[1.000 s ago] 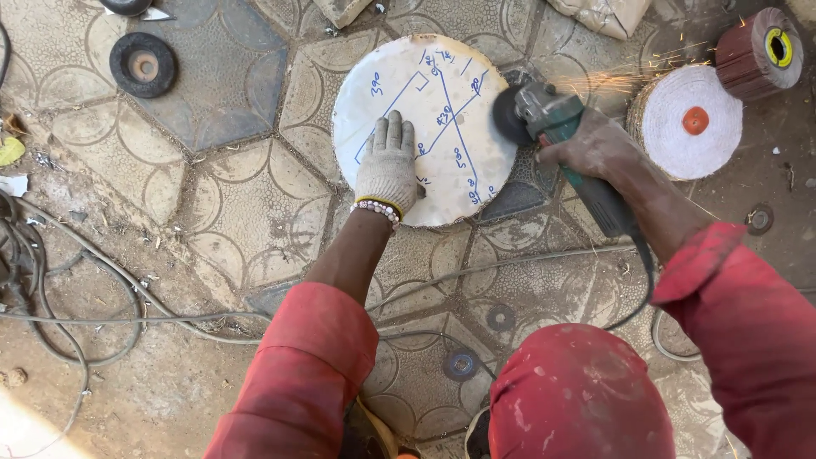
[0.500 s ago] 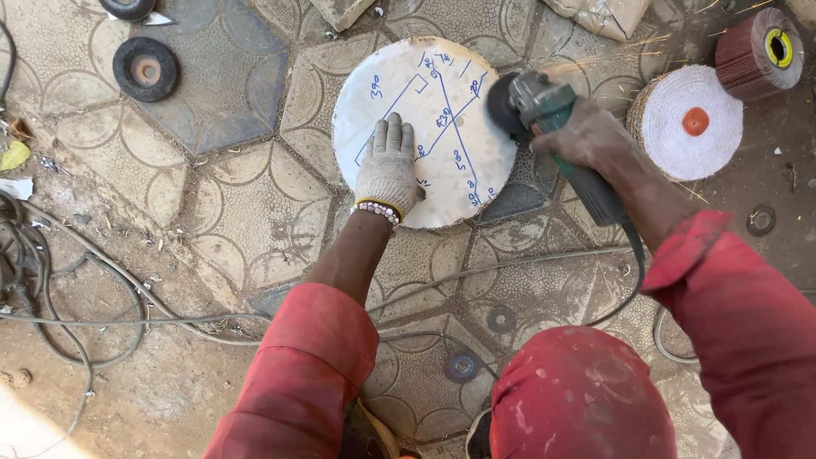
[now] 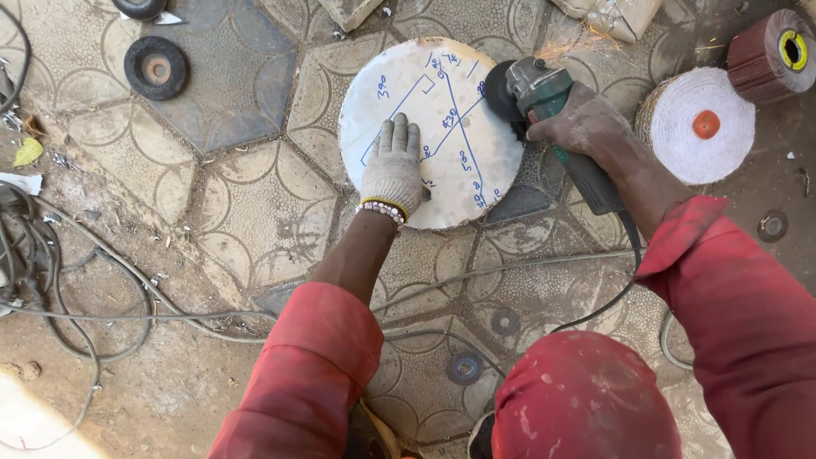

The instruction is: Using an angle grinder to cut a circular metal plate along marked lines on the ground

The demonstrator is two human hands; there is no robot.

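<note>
The gloved left hand (image 3: 393, 170) presses flat, fingers open, on the disc (image 3: 429, 127) lying on the floor. The right hand (image 3: 586, 127) clenches the grinder (image 3: 552, 119), its long axis running lower-right to upper-left, wheel at the disc's right edge.

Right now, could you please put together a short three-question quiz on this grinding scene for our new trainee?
1. True or false: the left hand is gloved and lies flat on the round white disc.
2. Which tool does the right hand hold? A) hammer B) angle grinder C) paintbrush
3. Fill in: the grinder's wheel meets the disc at its ____ edge as the picture shows it, and sparks fly past the tool.

Key: 1 true; 2 B; 3 right.
</note>
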